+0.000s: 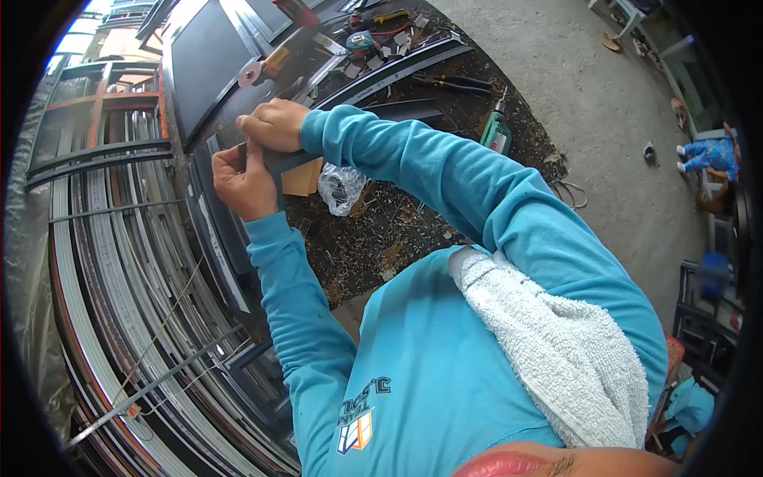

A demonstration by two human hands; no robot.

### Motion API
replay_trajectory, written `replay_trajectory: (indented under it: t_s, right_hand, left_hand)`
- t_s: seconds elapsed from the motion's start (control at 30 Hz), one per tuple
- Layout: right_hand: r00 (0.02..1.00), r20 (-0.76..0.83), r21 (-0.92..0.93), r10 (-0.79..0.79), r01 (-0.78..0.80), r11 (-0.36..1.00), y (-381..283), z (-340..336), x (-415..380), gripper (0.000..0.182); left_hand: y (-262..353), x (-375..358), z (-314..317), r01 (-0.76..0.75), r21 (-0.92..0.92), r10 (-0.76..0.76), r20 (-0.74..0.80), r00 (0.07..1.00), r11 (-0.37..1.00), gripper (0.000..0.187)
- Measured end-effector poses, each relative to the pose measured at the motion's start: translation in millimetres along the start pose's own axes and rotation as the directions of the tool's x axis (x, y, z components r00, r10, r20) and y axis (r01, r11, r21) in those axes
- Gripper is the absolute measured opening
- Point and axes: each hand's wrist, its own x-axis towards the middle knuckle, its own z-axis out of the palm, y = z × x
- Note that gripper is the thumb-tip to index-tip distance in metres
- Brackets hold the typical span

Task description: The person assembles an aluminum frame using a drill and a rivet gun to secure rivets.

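My left hand (245, 183) is closed, thumb and finger pinching a small dark piece (242, 152). Just above it, my right hand (275, 125) has its fingers curled together, nearly touching the left fingertips. Whatever the right hand grips is mostly hidden under it. A dark flat strip (288, 162) shows below the right wrist. Close by on the dark worktable (381, 238) lie a brown piece of cardboard (303, 178) and a crumpled clear plastic bag (342, 189).
Beyond my right sleeve lie a green power drill (496, 132), pliers (455, 83), a tape measure (360, 43) and a long dark profile (397, 70). A tool with a round disc (251, 73) sits farther back. Racked long profiles (119, 278) fill the left. A small child (713, 155) is far right.
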Motion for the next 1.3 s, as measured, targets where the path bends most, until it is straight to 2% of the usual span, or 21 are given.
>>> replay_trajectory:
  t_s: [0.1,0.13,0.23,0.27,0.4,0.5,0.53,0.63,0.67,0.77,0.8,0.83,0.9,0.97,1.03,1.07,1.1,1.17,1.23,1.27,1.3]
  right_hand:
    - [0.951,-0.210,-0.183,-0.226,0.189,0.965,12.5,15.7,9.9,0.052]
    - [0.959,-0.185,-0.177,-0.214,0.182,0.967,10.4,13.0,12.7,0.047]
    - [0.999,-0.020,0.044,0.033,-0.032,0.999,8.4,3.4,20.8,0.048]
    - [0.996,0.027,0.072,0.089,-0.091,0.993,11.5,5.0,25.8,0.047]
    - [0.989,-0.041,-0.063,0.141,-0.143,0.988,26.4,21.4,41.5,0.051]
    - [0.982,-0.158,-0.193,0.100,-0.130,0.973,41.4,36.8,54.1,0.031]
    - [0.989,-0.107,-0.210,0.104,-0.125,0.970,30.6,28.8,48.3,0.028]
    - [0.978,-0.164,-0.172,0.125,-0.153,0.973,36.9,34.8,57.0,0.027]
    - [0.979,-0.200,-0.269,-0.047,-0.009,0.963,37.3,33.6,53.4,0.027]
    - [0.976,-0.190,0.147,-0.110,0.139,0.979,36.9,18.7,34.1,0.028]
    - [0.859,-0.213,-0.220,-0.465,0.421,0.880,51.7,18.7,34.0,0.028]
    - [0.929,-0.231,-0.021,-0.291,0.294,0.955,53.3,21.3,24.2,0.027]
    - [0.962,-0.176,0.025,-0.208,0.216,0.976,36.4,-3.1,-16.4,0.026]
    - [0.881,-0.336,-0.181,-0.333,0.287,0.941,39.2,-14.4,-56.5,0.027]
    - [0.860,-0.417,-0.087,-0.295,0.285,0.954,52.9,-31.4,-106.2,0.030]
    - [0.874,-0.441,0.046,-0.203,0.248,0.968,61.3,-41.9,-138.2,0.028]
    - [0.874,-0.469,0.039,-0.124,0.161,0.986,69.8,-53.6,-176.9,0.024]
    - [0.797,-0.599,0.077,0.075,-0.036,0.996,87.4,-68.5,-262.3,0.017]
    - [0.650,-0.713,0.101,0.261,-0.274,0.956,102.5,-74.4,-362.8,0.016]
    - [0.609,-0.734,0.062,0.300,-0.380,0.923,99.1,-75.9,-412.5,0.016]
    - [0.547,-0.729,0.144,0.412,-0.465,0.873,96.1,-72.7,-456.3,0.016]
  left_hand:
    - [-10.4,5.5,-0.5,-0.032,0.051,0.033,-0.021,0.999,0.998,0.027]
    - [-11.0,6.3,-0.7,-0.040,0.085,0.043,-0.030,0.999,0.996,0.027]
    - [4.7,3.8,-0.5,0.031,0.036,-0.030,-0.009,0.999,0.999,0.027]
    - [-1.3,6.1,1.5,-0.028,0.024,0.029,-0.017,0.999,0.999,0.025]
    - [-10.7,13.4,1.8,-0.042,0.055,0.043,-0.021,0.999,0.998,0.026]
    - [-17.1,18.4,1.5,-0.030,0.062,0.031,-0.019,0.999,0.998,0.028]
    - [-17.4,19.9,1.1,-0.015,0.053,0.016,-0.015,1.000,0.998,0.028]
    - [-21.5,23.8,-0.9,0.015,0.081,-0.013,-0.015,1.000,0.997,0.029]
    - [-22.1,27.2,-0.3,0.017,0.094,-0.015,-0.018,1.000,0.995,0.030]
    - [-19.0,30.0,1.5,-0.038,0.065,0.039,-0.017,0.999,0.997,0.029]
    - [-33.6,33.2,0.5,-0.125,0.111,0.126,0.002,0.992,0.986,0.027]
    - [-20.5,27.9,-0.9,0.005,-0.036,-0.003,0.055,0.999,0.999,0.026]
    - [-16.7,23.6,-4.0,0.037,-0.050,-0.031,0.109,0.994,0.998,0.024]
    - [-17.6,24.2,-3.8,-0.004,-0.012,0.006,0.150,0.989,1.000,0.024]
    - [-13.9,20.9,-10.0,-0.090,0.043,0.080,0.191,0.978,0.995,0.023]
    - [-9.7,19.1,-13.2,-0.156,0.069,0.139,0.204,0.969,0.985,0.022]
    - [-3.7,16.3,-17.8,-0.225,0.089,0.201,0.220,0.955,0.970,0.022]
    - [15.3,10.1,-35.7,-0.373,0.049,0.360,0.171,0.917,0.927,0.022]
    - [33.0,13.9,-74.5,-0.479,0.201,0.465,0.117,0.878,0.854,0.024]
    - [58.8,10.6,-88.8,-0.422,0.253,0.412,0.093,0.906,0.871,0.029]
    - [80.5,8.0,-105.5,-0.363,0.319,0.364,0.059,0.930,0.876,0.034]
